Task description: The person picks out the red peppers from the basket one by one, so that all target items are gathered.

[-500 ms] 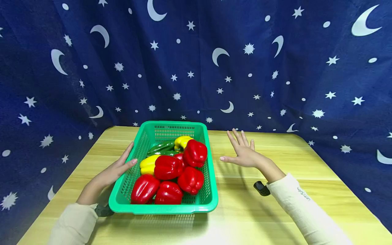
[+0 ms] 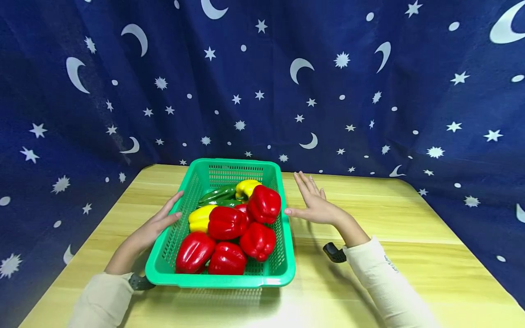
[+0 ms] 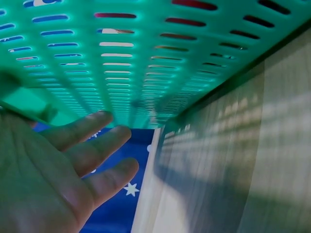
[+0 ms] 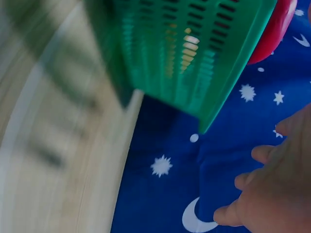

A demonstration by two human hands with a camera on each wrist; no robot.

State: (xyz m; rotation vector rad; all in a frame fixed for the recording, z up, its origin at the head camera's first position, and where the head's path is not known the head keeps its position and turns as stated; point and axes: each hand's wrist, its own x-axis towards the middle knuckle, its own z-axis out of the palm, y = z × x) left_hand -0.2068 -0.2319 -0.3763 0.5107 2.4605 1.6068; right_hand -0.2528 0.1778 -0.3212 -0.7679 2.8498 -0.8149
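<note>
A green plastic basket [image 2: 221,281] with slotted walls holds several red bell peppers [image 2: 227,223]. Two yellow bell peppers [image 2: 199,219] and some long green peppers [image 2: 217,193] lie among them. My left hand [image 2: 152,228] is at the basket's left side, fingers extended along the rim. In the left wrist view its fingers [image 3: 102,150] spread beside the slotted wall. My right hand [image 2: 317,207] hovers just off the right side, fingers straight, thumb close to the rim; whether it touches cannot be told. The right wrist view shows that hand [image 4: 277,189] apart from the wall.
The basket is over a light wooden table [image 2: 361,200]. A dark blue curtain [image 2: 262,77] with white moons and stars hangs behind and around the table. Dark wrist devices [image 2: 334,253] sit at both cuffs.
My right hand has moved left, closer to the basket's right rim. The left hand stays at the left side. The head view has shifted slightly.
</note>
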